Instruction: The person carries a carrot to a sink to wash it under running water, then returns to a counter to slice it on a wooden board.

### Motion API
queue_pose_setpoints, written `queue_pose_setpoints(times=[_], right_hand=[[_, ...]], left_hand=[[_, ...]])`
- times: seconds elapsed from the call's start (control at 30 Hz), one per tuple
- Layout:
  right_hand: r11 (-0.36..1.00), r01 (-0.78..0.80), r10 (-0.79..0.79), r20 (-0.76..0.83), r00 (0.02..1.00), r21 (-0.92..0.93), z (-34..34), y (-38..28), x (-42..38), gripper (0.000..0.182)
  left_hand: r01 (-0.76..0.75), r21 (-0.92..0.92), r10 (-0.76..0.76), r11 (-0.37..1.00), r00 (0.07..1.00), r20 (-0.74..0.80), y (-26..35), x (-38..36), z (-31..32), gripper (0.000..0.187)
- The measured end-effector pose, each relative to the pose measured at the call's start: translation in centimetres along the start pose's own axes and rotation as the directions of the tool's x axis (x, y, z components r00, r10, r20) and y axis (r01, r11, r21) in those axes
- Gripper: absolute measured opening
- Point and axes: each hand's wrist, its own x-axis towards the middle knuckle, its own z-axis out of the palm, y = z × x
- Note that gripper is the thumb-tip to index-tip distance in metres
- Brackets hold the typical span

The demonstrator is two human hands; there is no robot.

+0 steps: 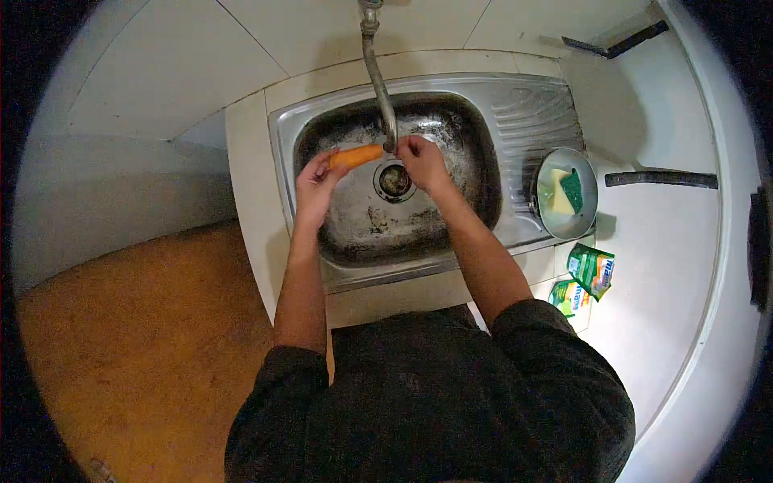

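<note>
A carrot (357, 156) lies nearly level over the sink basin (354, 233), its right end under the mouth of the metal faucet (380, 80). My left hand (320, 183) holds it by the left end, fingers closed round it. My right hand (422, 163) is just right of the faucet mouth, near the carrot's right end. Its fingers are bent together, and whether they hold anything is too small to make out. The round drain (394, 181) shows below the carrot, between both hands.
A metal bowl (589, 193) with a yellow and green sponge (570, 191) stands on the ribbed drainboard (535, 113) at the right. Two green packets (593, 270) lie below it. Dark brackets (660, 179) are on the right wall.
</note>
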Motion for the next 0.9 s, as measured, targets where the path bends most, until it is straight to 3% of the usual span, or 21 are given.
queue_pose_setpoints(times=[0.17, 0.3, 0.4, 0.47, 0.5, 0.57, 0.7, 0.77, 0.8, 0.87, 0.9], right_hand=[[0.999, 0.026, -0.029, 0.164, 0.986, 0.021, 0.5, -0.7, -0.5, 0.024], [1.0, 0.002, -0.004, 0.148, 0.989, 0.015, 1.4, 0.4, 0.0, 0.022], [0.999, 0.019, -0.017, 0.052, 0.998, -0.033, 1.1, -0.2, -0.2, 0.022], [0.964, -0.075, 0.144, 0.262, 0.954, -0.255, -0.4, -3.7, -1.3, 0.037], [0.963, -0.078, 0.147, 0.262, 0.954, -0.258, -0.3, -3.0, -1.2, 0.037], [0.986, 0.153, -0.132, 0.267, 0.955, -0.06, 0.1, -1.0, -0.9, 0.04], [0.999, 0.027, -0.033, 0.265, 0.964, 0.026, -0.1, -2.5, -1.1, 0.029], [0.942, 0.038, 0.072, 0.31, 0.948, -0.335, -0.9, -3.8, -0.9, 0.02], [0.94, 0.048, 0.06, 0.304, 0.951, -0.338, -1.3, -4.1, -0.9, 0.02], [0.986, 0.121, -0.109, 0.105, 0.988, -0.112, -2.5, -4.4, -0.7, 0.021], [0.959, 0.158, -0.142, 0.087, 0.986, -0.234, -3.8, -3.7, 1.5, 0.02]], left_hand=[[-0.026, -0.095, 0.02, 0.995, 0.998, -0.056, 0.1, -0.4, -1.1, 0.038], [-0.005, -0.098, -0.005, 0.995, 0.995, -0.098, 0.1, -0.4, -1.6, 0.038], [-0.051, -0.115, 0.038, 0.992, 0.993, -0.116, -0.3, -0.4, -1.5, 0.038], [-0.048, -0.117, 0.034, 0.992, 0.992, -0.119, -0.2, -0.4, -1.6, 0.038], [-0.046, -0.118, 0.032, 0.992, 0.992, -0.123, -0.2, -0.4, -1.6, 0.039], [-0.053, -0.133, 0.034, 0.99, 0.99, -0.14, -1.0, 0.0, -2.1, 0.039], [-0.055, -0.083, 0.042, 0.995, 0.988, -0.152, 0.3, -0.5, -1.5, 0.038], [-0.05, -0.051, 0.043, 0.997, 0.99, -0.138, 0.1, -0.4, -1.2, 0.037], [-0.04, -0.016, 0.038, 0.999, 0.991, -0.13, -0.2, -0.1, -1.1, 0.037], [-0.047, -0.052, 0.042, 0.998, 0.994, -0.099, -1.2, 0.8, -0.5, 0.036], [-0.035, -0.08, 0.029, 0.996, 0.997, -0.067, -1.6, 1.1, -0.1, 0.035]])
